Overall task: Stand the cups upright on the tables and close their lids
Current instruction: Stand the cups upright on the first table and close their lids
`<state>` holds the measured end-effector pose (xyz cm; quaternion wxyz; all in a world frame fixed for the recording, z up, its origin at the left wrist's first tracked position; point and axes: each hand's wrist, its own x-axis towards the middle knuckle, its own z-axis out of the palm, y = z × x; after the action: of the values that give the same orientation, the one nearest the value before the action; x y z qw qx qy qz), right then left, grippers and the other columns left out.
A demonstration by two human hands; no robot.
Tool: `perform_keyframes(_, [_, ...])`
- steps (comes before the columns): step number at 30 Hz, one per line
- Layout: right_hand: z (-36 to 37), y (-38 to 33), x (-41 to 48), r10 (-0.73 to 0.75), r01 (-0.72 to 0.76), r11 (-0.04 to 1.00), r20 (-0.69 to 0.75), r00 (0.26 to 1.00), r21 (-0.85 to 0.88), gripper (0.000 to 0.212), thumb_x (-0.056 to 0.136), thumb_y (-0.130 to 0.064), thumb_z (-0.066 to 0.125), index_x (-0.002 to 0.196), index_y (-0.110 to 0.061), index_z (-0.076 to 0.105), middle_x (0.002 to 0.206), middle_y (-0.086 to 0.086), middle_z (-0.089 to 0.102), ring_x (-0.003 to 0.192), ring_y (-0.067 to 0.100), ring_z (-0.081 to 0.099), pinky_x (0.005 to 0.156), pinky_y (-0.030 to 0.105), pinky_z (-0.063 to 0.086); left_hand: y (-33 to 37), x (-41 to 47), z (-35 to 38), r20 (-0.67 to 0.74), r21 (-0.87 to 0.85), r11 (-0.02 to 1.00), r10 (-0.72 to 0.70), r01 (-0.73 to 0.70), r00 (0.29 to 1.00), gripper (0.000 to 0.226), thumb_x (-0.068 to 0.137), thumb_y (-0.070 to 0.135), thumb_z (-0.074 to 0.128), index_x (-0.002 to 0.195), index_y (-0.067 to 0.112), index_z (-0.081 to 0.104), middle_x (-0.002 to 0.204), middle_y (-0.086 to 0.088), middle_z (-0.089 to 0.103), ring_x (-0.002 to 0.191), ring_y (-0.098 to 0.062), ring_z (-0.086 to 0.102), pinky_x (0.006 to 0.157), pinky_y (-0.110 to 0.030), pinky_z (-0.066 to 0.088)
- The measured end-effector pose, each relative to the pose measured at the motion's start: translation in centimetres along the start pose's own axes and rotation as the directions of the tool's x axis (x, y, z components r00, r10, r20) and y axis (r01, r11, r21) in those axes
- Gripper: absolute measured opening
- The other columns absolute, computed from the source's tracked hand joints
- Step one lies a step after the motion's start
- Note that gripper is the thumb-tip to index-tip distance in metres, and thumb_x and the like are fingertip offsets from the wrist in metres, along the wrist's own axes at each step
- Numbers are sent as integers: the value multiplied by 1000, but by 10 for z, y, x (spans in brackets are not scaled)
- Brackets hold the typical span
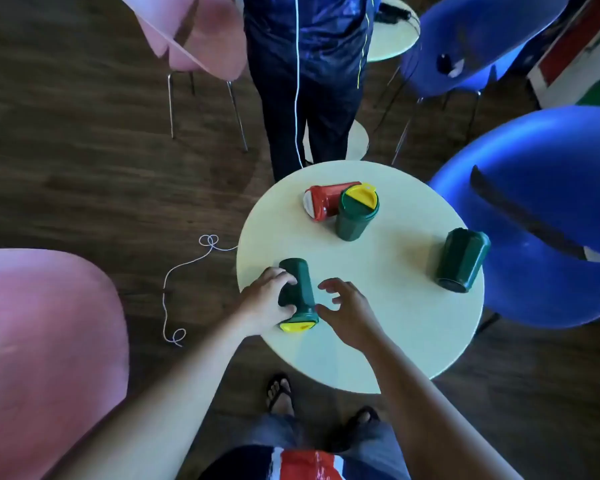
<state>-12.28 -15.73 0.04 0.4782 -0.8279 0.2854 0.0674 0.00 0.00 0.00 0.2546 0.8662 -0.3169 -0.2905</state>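
Note:
A green cup [298,289] with a yellow lid lies on its side near the front left of the round pale table [388,327], lid end toward me. My left hand [265,301] grips its body from the left. My right hand [349,311] hovers just right of it, fingers spread, holding nothing. At the table's back a second green cup [354,216] stands upright, its yellow lid flap raised. A red cup [326,200] lies on its side behind it. A third green cup [461,259] lies tipped at the right edge.
Blue chairs [541,220] stand close at the right, pink chairs [45,341] at the left and back left. Another person [309,71] in dark clothes stands beyond the table. A white cord [187,268] trails over the wooden floor. My sandalled feet show below the table edge.

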Motion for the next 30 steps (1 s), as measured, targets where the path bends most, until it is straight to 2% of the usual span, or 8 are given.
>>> perform_keyframes(6, [22, 19, -8, 152, -155, 988, 137, 979, 16, 51, 86, -27, 70, 131, -34, 47, 129, -4, 56, 106, 16, 60, 88, 30, 50, -18, -8, 19, 109, -58, 996, -55, 62, 992, 73, 75, 19, 77, 139, 26, 42, 160, -4, 12, 145, -17, 27, 99, -16, 28])
perform_keyframes(9, [33, 22, -6, 164, -169, 984, 93, 982, 56, 43, 89, -22, 68, 125, -35, 50, 124, -4, 67, 108, 18, 65, 88, 29, 51, -22, -14, 30, 80, -80, 996, -34, 40, 996, 79, 77, 11, 76, 144, 28, 37, 156, -7, 22, 138, -23, 39, 97, -15, 31])
perform_keyframes(12, [36, 19, -3, 156, -155, 987, 1, 988, 50, 34, 89, -22, 68, 118, -35, 59, 111, -3, 74, 106, 12, 68, 82, 25, 50, -22, -15, 35, -44, -112, 994, -4, -1, 999, 66, 83, 8, 70, 141, 22, 44, 145, -4, 42, 124, -24, 54, 101, -29, 44])
perform_keyframes(15, [30, 12, -2, 127, -111, 985, -119, 985, 131, 28, 88, -25, 69, 115, -33, 68, 101, -4, 77, 97, 6, 70, 84, 26, 54, -16, -11, 26, -115, -183, 982, -70, 48, 991, 54, 86, 21, 68, 136, 28, 48, 110, -1, 64, 87, -15, 65, 81, -33, 53])
perform_keyframes(18, [21, -2, 4, 106, -40, 973, -282, 953, 228, 24, 87, -24, 72, 111, -28, 74, 93, -1, 75, 83, 5, 71, 77, 22, 55, -6, 1, 12, -197, -212, 977, -75, 32, 977, 39, 89, 30, 64, 126, 32, 56, 63, 9, 59, 52, -5, 52, 57, -27, 44])
perform_keyframes(20, [16, -10, 12, 125, -32, 963, -337, 933, 268, 22, 87, -29, 72, 109, -28, 76, 91, 0, 73, 79, 8, 70, 75, 21, 54, 2, 13, 3, -240, -194, 981, -35, -13, 970, 35, 91, 32, 60, 126, 30, 59, 79, 6, 71, 58, -5, 57, 59, -24, 46])
perform_keyframes(24, [3, -17, 27, 245, -91, 892, -305, 920, 442, 14, 86, -36, 69, 98, -38, 74, 84, -4, 76, 75, 15, 74, 77, 45, 61, 17, 40, -11, -276, -163, 986, -24, -22, 961, 34, 93, 31, 58, 126, 24, 63, 102, -1, 75, 78, -15, 66, 64, -17, 41])
perform_keyframes(30, [-16, -16, 38, 400, -193, 748, -198, 895, 635, 19, 88, -28, 69, 104, -19, 74, 79, 3, 74, 76, 18, 74, 79, 42, 63, 38, 73, -22, -138, -112, 993, -59, 44, 989, 31, 92, 32, 56, 119, 22, 66, 106, 1, 74, 98, -20, 65, 78, -28, 49])
